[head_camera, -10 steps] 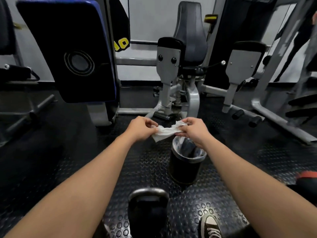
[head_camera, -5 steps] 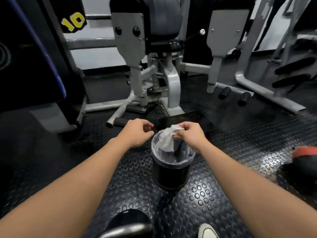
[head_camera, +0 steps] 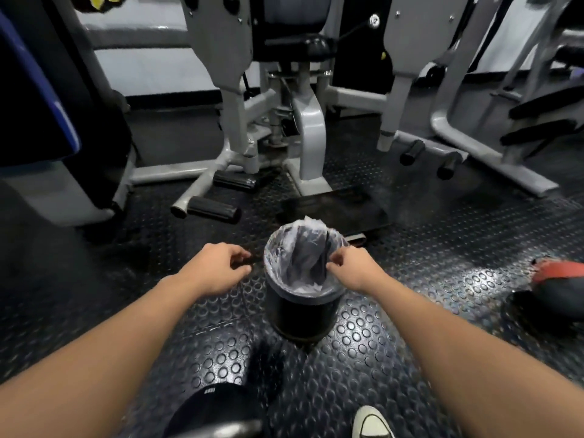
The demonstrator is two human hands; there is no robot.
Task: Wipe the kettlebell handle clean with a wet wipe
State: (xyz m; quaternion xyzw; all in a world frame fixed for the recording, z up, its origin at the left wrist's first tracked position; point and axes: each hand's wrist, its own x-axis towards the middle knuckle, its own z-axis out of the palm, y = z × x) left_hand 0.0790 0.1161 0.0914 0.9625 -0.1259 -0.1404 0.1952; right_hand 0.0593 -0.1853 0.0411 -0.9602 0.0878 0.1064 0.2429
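The black kettlebell (head_camera: 218, 409) stands at the bottom edge, between my forearms, with its handle cut off by the frame. Ahead of it is a small black bin (head_camera: 300, 314) with a clear liner. My right hand (head_camera: 350, 268) hovers at the bin's right rim, fingers loosely curled with nothing in them. My left hand (head_camera: 215, 268) is just left of the bin, also loosely curled and holding nothing. The wet wipe is not in either hand. A pale crumpled patch (head_camera: 305, 289) low inside the liner may be the wipe, but I cannot tell.
Grey gym machine frames (head_camera: 308, 134) with black rubber foot pegs (head_camera: 211, 210) stand beyond the bin. A dark flat plate (head_camera: 335, 210) lies behind the bin. A second kettlebell with a red handle (head_camera: 559, 279) sits at right. My shoe (head_camera: 371, 423) shows at the bottom, on studded rubber floor.
The white wipe, stretched between both hands, passed to the right hand alone over the bin and has now left it. The view tilted down and closer to the bin.
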